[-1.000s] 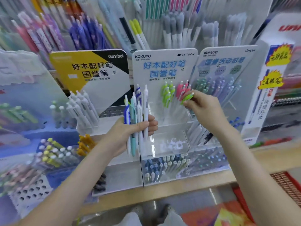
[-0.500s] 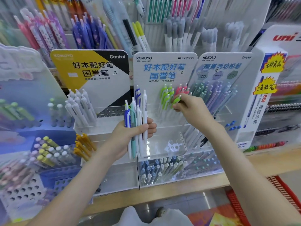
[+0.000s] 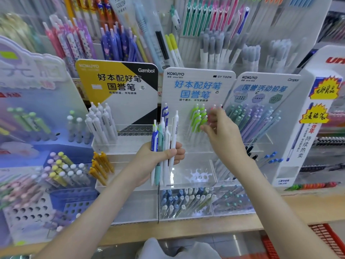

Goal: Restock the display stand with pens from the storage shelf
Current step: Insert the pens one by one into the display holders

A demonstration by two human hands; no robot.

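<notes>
The display stand [image 3: 188,159] is clear acrylic, glossy and smooth, with pale reflections on its walls. Its middle header card [image 3: 197,86] looks like stiff white printed board with a smooth, low-sheen face. The yellow-and-black header card [image 3: 115,81] to the left has the same finish. The bundle of pens [image 3: 162,135] has smooth plastic barrels, mostly shiny white, one mint, one with a glossy blue clip. The green-clipped pens [image 3: 197,116] in the stand are the same slick plastic. Near left, the blue perforated holder [image 3: 74,200] is matt moulded plastic. The shelf [image 3: 298,204] edge looks like pale, smooth wood. The red basket [image 3: 324,238], near right, is plastic mesh.
</notes>
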